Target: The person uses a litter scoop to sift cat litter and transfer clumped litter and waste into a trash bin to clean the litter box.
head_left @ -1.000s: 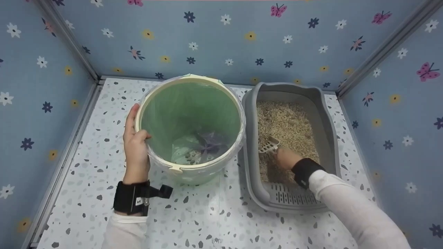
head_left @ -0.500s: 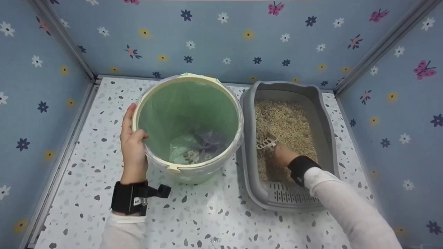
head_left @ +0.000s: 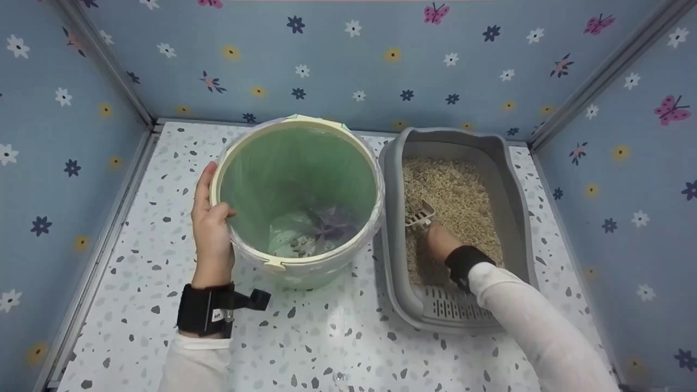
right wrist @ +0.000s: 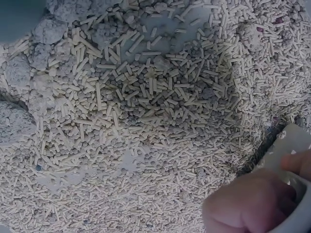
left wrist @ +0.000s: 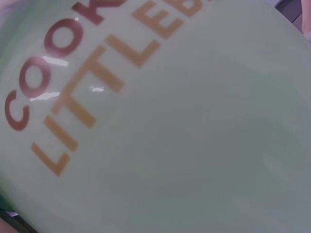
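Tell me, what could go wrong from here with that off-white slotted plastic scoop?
Tan litter pellets might spill over the wall of the grey plastic litter tray onto the white speckled floor if the right hand flicks the off-white slotted plastic scoop. The round green bin with a cream rim could tip if the left hand pulls its rim too hard. The pale grey clumps could crumble and fall through the scoop's slots.

lettering (left wrist: 107, 75): cropped top | scoop (right wrist: 289, 141): cropped right | scraps (head_left: 302, 246) in bin (head_left: 310, 261): too small
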Tool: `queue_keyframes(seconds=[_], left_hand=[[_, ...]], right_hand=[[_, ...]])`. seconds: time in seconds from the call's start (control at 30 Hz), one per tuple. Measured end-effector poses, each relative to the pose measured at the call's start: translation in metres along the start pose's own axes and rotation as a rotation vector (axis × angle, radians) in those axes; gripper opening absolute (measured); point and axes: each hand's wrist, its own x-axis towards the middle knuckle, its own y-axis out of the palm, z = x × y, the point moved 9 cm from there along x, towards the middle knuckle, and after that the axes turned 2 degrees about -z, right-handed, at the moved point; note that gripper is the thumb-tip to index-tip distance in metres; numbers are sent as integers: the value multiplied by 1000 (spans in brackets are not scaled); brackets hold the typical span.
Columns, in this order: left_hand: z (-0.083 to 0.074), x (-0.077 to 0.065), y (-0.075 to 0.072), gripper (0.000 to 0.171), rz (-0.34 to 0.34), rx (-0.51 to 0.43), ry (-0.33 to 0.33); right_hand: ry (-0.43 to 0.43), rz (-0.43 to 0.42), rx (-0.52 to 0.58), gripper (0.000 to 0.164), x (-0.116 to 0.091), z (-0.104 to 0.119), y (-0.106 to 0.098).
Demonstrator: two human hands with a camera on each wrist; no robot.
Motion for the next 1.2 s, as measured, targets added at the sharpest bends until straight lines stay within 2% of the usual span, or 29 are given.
queue_keyframes(seconds=[0.03, 0.13, 0.17, 0.23, 0.3, 0.37, 0.5, 0.6, 0.73, 0.97, 1.2], left_hand=[[0, 0, 0, 84, 1, -5, -1], [0, 1, 0, 84, 5, -14, -7], [1, 1, 0, 84, 4, -15, -8], [1, 1, 0, 84, 5, -16, -9], [1, 0, 0, 84, 6, -18, -8], [1, 0, -1, 84, 6, -18, -11], [1, 0, 0, 84, 7, -17, -21], [1, 1, 0, 84, 7, -16, -21], [1, 1, -1, 84, 5, -11, -19], [0, 0, 1, 85, 19, -25, 13], [1, 1, 1, 84, 18, -36, 7]], right_hand=[[-2, -8, -6, 25, 2, -5, 6], [48, 63, 27, 31, 6, -12, 11], [22, 22, 19, 28, 8, -14, 12], [-14, -66, -12, 23, 9, -12, 0], [-12, -114, -22, 37, 7, -2, -25], [24, -159, 11, 45, 1, 12, -63], [243, -90, 203, 30, -17, 44, -149], [314, -110, 249, 29, -25, 46, -176], [349, -159, 259, 32, -30, 30, -182], [392, -177, 297, 35, -48, 21, -191], [424, -237, 305, 34, -61, 16, -199]])
